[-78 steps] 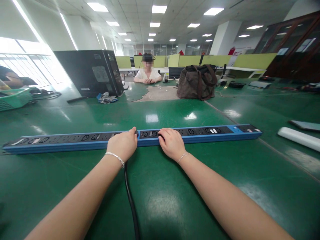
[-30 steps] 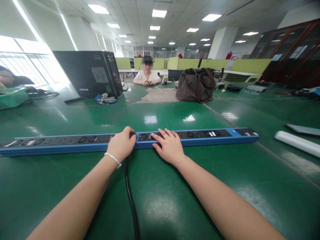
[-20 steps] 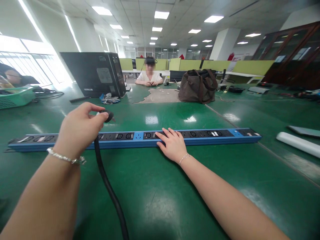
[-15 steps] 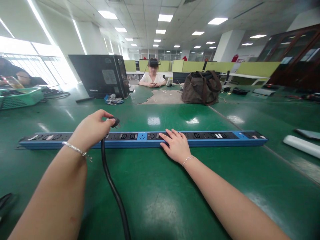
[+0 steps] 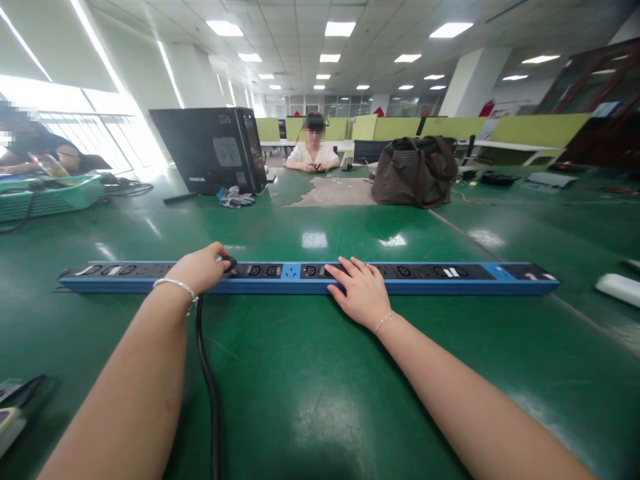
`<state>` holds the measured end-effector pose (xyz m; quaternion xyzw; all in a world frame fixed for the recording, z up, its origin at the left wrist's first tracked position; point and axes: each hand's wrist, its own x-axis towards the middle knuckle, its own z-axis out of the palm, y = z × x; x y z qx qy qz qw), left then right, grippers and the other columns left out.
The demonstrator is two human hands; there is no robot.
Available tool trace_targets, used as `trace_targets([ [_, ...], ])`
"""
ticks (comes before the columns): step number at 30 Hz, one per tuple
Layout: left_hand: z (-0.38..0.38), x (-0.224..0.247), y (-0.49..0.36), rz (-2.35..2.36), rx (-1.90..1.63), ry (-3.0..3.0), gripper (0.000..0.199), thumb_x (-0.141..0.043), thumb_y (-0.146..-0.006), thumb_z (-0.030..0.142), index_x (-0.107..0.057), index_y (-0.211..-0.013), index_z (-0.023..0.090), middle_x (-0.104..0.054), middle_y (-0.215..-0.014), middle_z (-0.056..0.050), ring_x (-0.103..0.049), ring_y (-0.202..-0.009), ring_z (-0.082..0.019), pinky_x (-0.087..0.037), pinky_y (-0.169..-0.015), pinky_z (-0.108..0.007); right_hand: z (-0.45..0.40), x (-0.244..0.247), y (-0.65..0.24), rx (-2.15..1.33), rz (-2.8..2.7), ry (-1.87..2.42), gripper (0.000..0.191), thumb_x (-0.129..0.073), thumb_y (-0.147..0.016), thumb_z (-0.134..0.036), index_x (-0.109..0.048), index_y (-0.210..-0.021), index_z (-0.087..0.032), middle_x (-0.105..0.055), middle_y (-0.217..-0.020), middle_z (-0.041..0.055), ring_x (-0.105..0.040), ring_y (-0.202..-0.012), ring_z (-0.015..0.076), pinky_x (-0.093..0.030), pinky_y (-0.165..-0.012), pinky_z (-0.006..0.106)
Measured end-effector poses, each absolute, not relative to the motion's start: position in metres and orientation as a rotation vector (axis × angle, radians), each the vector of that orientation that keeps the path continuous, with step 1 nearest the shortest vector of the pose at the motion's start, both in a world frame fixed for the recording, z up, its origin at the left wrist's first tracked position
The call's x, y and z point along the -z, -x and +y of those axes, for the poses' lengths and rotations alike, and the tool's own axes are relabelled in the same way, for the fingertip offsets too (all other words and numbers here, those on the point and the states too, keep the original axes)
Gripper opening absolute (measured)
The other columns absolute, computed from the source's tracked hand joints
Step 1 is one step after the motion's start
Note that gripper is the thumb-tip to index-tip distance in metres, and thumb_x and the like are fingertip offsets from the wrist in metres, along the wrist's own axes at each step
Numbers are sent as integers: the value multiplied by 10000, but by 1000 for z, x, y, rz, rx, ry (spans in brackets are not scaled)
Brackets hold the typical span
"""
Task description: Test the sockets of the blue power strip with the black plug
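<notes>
A long blue and black power strip [image 5: 295,287] with several sockets lies across the green table. My left hand [image 5: 197,269] is closed on a black power plug [image 5: 231,265] at the strip's left half. The plug is right at the sockets; whether its pins sit in one is hidden. From under that hand a thick black cable [image 5: 207,373] runs down toward me. My right hand [image 5: 361,288] lies with fingers spread on the strip, right of its middle blue socket.
A black computer case [image 5: 205,150] stands at the back left, with gloves [image 5: 235,197] beside it. Behind the strip to the right sits a brown bag [image 5: 415,173]. A green basket [image 5: 55,197] is at far left. Another person [image 5: 313,150] sits across the table.
My left hand has lowered the plug from above the strip down to its sockets. My right hand stays on the strip. The view has shifted slightly.
</notes>
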<state>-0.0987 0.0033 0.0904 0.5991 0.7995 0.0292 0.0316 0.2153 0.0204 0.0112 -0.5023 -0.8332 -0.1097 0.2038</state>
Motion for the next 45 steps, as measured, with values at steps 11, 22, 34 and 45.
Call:
trace_targets([
  [11, 7, -85, 92, 2533, -52, -1863, 369, -391, -779, 373, -579, -1042, 195, -687, -978, -149, -635, -918, -289, -472, -765, -359, 20, -11, -215, 299, -2311, 1380, 409, -421, -874, -461, -510, -1262, -367, -484, -1352, 23, -376, -1248, 249, -265, -980, 425],
  [22, 7, -81, 85, 2541, -62, -1869, 325, -404, -755, 393, -571, -979, 227, -682, -958, -129, -637, -886, -291, -476, -728, -360, 20, -11, -215, 290, -2311, 1382, 410, -417, -877, -462, -509, -1265, -364, -475, -1361, 26, -371, -1251, 250, -264, -981, 427],
  [34, 6, -76, 89, 2454, -177, -1712, 331, -409, -764, 426, -503, -1011, 228, -671, -754, -59, -642, -672, -234, -463, -630, -310, 20, -11, -215, 289, -2328, 1394, 414, -410, -878, -471, -497, -1272, -374, -470, -1366, 15, -372, -1256, 243, -260, -990, 422],
  [45, 2, -71, 87, 2525, -62, -1848, 362, -344, -803, 430, -504, -1051, 221, -680, -895, -114, -646, -824, -276, -469, -698, -343, 20, -11, -216, 295, -2318, 1393, 410, -409, -879, -465, -497, -1269, -377, -482, -1354, 14, -374, -1252, 242, -262, -986, 422],
])
